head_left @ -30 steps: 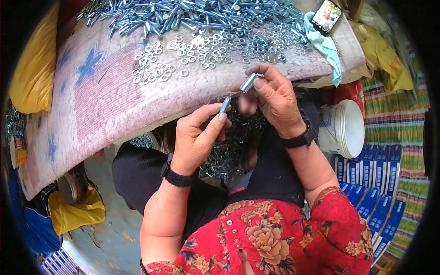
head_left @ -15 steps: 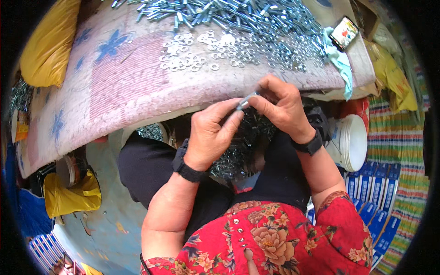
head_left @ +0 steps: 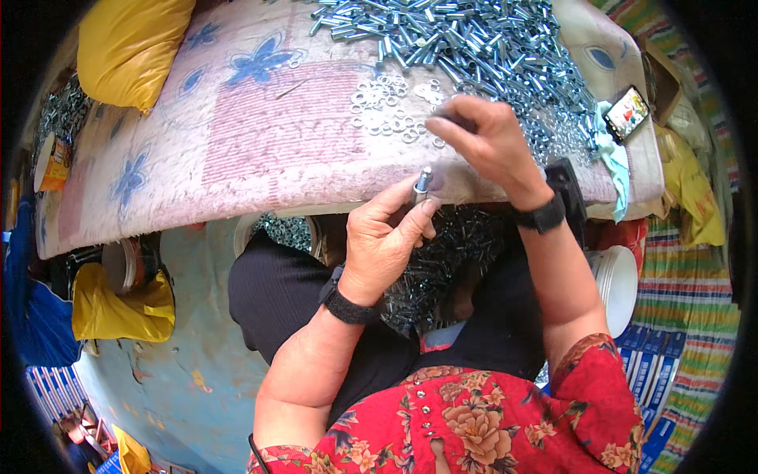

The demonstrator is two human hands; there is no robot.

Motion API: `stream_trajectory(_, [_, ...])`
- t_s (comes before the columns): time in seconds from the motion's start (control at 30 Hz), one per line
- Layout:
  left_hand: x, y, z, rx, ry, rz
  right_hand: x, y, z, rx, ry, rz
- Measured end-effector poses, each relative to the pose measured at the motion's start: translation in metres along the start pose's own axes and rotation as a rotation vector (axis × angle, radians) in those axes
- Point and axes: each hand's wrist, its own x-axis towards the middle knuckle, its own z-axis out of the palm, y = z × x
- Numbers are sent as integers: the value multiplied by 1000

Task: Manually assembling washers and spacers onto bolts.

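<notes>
Left hand [head_left: 384, 241] pinches a silver bolt [head_left: 423, 182] upright between thumb and fingertips, right at the near edge of the cloth-covered board [head_left: 237, 150]. Just beyond it, the right hand [head_left: 482, 134] has fingertips pressed together down on the scattered washers [head_left: 387, 107], the bolt pile [head_left: 458, 39] farther out.

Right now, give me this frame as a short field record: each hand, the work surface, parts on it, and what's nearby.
left hand: left hand holds a short silver metal bolt upright between thumb and fingers
right hand: right hand reaches onto the scattered small silver metal washers, fingertips pinched; what it grips is not visible
surface: pink cloth with blue flower print
parts: large heap of silver metal bolts at the far edge
lap: pile of silver hardware
nearby: phone with lit screen, white plastic bucket, yellow sack
</notes>
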Motion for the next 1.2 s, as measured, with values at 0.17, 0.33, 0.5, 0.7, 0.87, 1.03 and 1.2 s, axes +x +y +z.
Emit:
stream_trajectory(0.17, [-1,-1,-5,-95,63,-29,37,19,27,-128,-113,-226])
stream_trajectory(0.33, [-1,3,-10,-172,111,-74,45,25,48,-329,-178,-322])
stream_trajectory(0.5, [-2,2,-14,-183,118,-77,45,17,44,-412,-305,-336])
stream_trajectory(0.7, [-2,4,-15,-230,126,-103,47,16,49,-463,-329,-419])
stream_trajectory(0.87, [-1,4,-14,-249,144,-118,47,14,63,-560,-232,-504])
stream_trajectory(1.03, [1,6,-12,-251,140,-111,54,21,61,-312,-51,-454])
stream_trajectory(1.2, [2,5,-7,-248,96,-134,28,2,22,464,-144,189])
